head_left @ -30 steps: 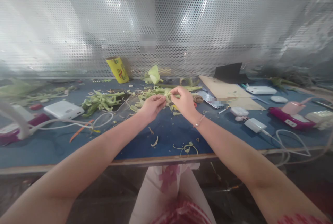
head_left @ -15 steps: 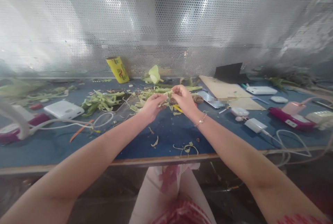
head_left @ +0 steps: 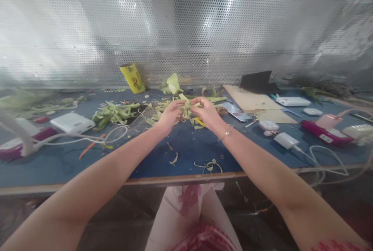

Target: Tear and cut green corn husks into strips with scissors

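At the middle of the table, my left hand (head_left: 171,117) and my right hand (head_left: 208,113) face each other with fingers bent. Between them is a pale green leafy strip (head_left: 185,102), one end sticking up past the fingertips. Both hands grip it; my fingers partly hide where they touch it. Loose green strips (head_left: 159,110) lie just behind and beside my left hand. A yellow strip (head_left: 199,122) is on the table under my right hand. Further left is a heap of green leafy strips (head_left: 115,113).
On the blue table (head_left: 186,161) stand a leaning yellow tube (head_left: 132,78), a white power bank (head_left: 72,122), a phone (head_left: 237,112), a cardboard sheet (head_left: 250,99) and a white charger (head_left: 286,140) with cables. A perforated metal panel (head_left: 186,25) rises behind.
My hands have moved slightly apart, and the fingers have opened a little around the leafy strip. More of it now shows, with an end pointing up.
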Available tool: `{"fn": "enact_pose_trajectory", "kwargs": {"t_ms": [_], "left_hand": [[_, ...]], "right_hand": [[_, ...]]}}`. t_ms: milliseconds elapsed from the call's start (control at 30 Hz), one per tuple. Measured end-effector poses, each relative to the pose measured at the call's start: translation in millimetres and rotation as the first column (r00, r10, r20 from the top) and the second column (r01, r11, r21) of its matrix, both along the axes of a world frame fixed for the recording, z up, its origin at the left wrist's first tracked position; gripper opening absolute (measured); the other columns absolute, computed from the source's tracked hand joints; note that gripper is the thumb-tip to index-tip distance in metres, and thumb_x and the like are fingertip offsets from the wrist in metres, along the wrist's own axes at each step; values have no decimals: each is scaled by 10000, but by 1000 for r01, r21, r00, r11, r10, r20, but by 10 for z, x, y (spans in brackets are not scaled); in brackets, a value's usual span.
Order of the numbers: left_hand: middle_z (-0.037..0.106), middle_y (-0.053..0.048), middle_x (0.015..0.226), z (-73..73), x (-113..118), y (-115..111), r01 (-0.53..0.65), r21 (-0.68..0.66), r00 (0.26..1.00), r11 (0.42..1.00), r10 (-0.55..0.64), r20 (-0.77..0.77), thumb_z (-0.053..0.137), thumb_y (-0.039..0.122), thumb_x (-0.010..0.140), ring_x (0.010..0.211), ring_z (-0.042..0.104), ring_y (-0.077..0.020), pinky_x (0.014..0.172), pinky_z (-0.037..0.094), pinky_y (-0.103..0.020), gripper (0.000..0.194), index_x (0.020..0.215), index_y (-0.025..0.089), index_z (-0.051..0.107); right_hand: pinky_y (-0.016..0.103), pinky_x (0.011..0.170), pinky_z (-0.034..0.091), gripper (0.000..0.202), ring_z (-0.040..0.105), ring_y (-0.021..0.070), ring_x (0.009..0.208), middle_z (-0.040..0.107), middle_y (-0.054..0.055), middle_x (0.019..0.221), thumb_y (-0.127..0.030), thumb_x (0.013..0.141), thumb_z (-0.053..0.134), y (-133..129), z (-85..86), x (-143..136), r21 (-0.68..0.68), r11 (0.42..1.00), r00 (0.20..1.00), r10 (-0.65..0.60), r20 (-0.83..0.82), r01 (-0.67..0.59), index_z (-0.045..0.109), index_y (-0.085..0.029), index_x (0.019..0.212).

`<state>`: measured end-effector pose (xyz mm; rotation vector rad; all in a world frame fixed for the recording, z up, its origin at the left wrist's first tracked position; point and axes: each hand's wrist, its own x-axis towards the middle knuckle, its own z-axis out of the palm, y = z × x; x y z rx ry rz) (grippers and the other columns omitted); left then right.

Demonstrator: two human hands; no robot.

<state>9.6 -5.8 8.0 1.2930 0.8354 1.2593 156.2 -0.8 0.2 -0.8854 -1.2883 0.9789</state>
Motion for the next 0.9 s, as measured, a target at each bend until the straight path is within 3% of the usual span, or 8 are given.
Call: {"fn": "enact_pose_trajectory", "kwargs": {"t_ms": [167, 433, 567, 667, 900], "left_hand": [[624, -36, 878, -80, -27, 89, -60, 239, 983, 969, 99, -157, 614, 50, 545, 756, 578, -118, 693, 444, -236, 436, 962, 177, 603], [650, -35, 888, 22, -38, 12, -115, 320, 970, 941, 175, -166, 710, 33, 505, 880, 582, -163, 819, 422, -269, 402, 869, 190, 645], [638, -18, 809, 111, -81, -44, -240, 406, 933, 882, 325, -155, 717, 118, 580, 839, 561, -155, 828, 407, -263, 195, 746, 195, 651], [604, -2, 737, 137, -133, -37, -295, 467, 905, 834, 401, -144, 683, 187, 653, 730, 546, -125, 760, 415, -247, 137, 779, 198, 629], [616, -15, 889, 5, -89, 60, -119, 273, 974, 954, 166, -156, 760, 217, 552, 690, 571, -99, 681, 463, -250, 463, 963, 191, 550]], "right_hand": [[309, 766, 521, 197, 591, 103, 689, 563, -29, 713, -250, 621, 680, 22, 8, 4, -28, 998, 995, 60, -79, -62, 547, -197, 756], [328, 822, 533, 252, 615, 103, 729, 600, -24, 749, -251, 592, 733, 12, 19, 2, -45, 979, 967, 188, -172, -199, 549, -193, 753], [325, 803, 536, 217, 613, 97, 687, 604, -29, 718, -288, 634, 709, 30, 45, 16, 30, 995, 981, 95, -171, -91, 547, -195, 747], [325, 826, 524, 210, 624, 106, 734, 612, -25, 728, -314, 658, 682, 59, 63, 62, 72, 997, 983, 36, -178, -23, 546, -201, 771], [304, 758, 518, 203, 596, 103, 696, 587, -28, 709, -282, 624, 683, 91, -14, 72, -36, 994, 983, 92, -160, -99, 548, -189, 743]]}}
